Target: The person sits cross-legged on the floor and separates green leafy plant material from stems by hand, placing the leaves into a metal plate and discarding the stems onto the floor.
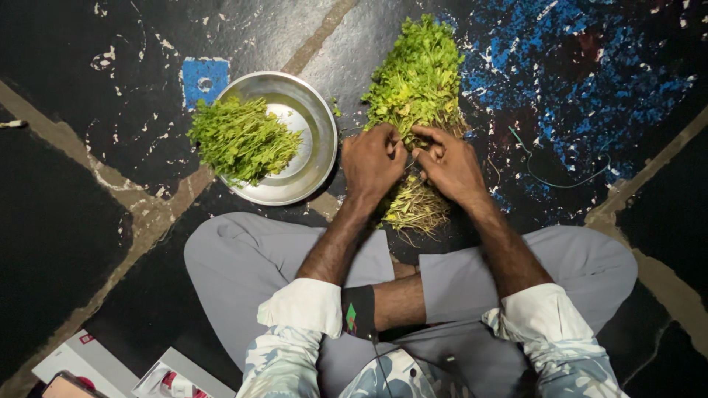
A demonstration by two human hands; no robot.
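Both hands work at one bundle of leafy greens point(417, 81) lying on the dark floor point(66, 221), left hand point(371, 162) and right hand point(450, 163) pinching its stems, beside a steel plate point(318, 118) heaped with picked leaves point(242, 138).

We count two hands, the left hand point(372, 161) and the right hand point(451, 163), both set on one big bundle of leafy greens point(417, 81) that lies on the floor, its roots point(417, 206) towards us. Beside it we count one round steel plate point(313, 147) that carries one smaller heap of picked greens point(242, 138). Near the lower left edge we count two white boxes point(85, 361), one of them beside one phone point(65, 385), and on the dark floor at the right one thin loop of thread point(560, 183).
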